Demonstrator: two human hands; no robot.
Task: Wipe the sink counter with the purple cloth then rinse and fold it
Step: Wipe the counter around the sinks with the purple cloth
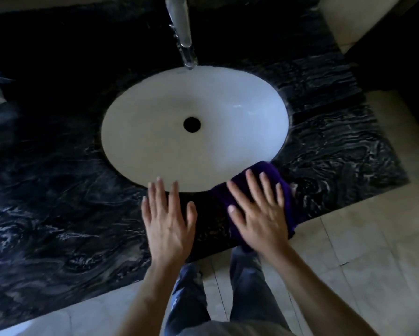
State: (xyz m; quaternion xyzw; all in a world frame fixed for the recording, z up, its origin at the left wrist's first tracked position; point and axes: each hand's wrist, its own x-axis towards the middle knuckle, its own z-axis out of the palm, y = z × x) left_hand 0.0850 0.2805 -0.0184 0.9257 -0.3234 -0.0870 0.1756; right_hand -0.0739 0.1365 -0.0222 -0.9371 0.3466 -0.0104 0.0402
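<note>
Standing at a black marble counter (58, 190), we look down on our own two hands at its front edge. On the left, our left hand (168, 219) lies flat on the stone, fingers spread and straight, its tips at the rim of the white oval sink (155, 141). A chrome tap (181, 32) stands above the basin. To the right, our right hand (259, 212) presses flat, fingers spread, on the purple cloth (266, 172), which overlaps the sink's near right rim.
</note>
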